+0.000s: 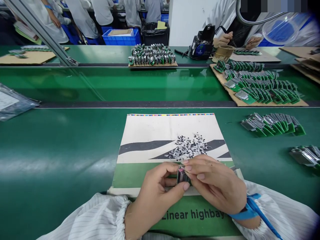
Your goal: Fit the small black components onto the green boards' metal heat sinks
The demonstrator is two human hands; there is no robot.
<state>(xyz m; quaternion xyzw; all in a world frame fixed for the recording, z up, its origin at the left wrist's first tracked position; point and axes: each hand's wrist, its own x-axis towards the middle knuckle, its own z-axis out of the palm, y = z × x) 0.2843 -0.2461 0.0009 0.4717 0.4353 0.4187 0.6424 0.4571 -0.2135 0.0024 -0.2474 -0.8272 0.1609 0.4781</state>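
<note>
1. **Hands.** The left hand (156, 196) and right hand (215, 183) are held close together above the near edge of the printed paper sheet (147, 133). Both are clamped on a small dark electronic component (182, 176), which the fingers partly hide, so its exact type cannot be told.
2. **Loose parts.** A heap of small black components with metal leads (188, 146) lies on the sheet, just ahead of the fingertips.
3. **Sleeves and wrist.** White striped sleeves (277, 210) cover both forearms; a blue wrist strap (250, 210) circles the right wrist.
4. **Work surface.** The sheet lies on a green conveyor belt (57, 140). Rows of green circuit boards with metal plates (272, 125) stand to its right, and a plastic bag (12, 101) lies at far left.
5. **Far belt.** A cardboard sheet (275, 103) carries more boards. Beyond it, a co-worker's hands (222, 40) work beside a black benchtop tool (203, 43).
</note>
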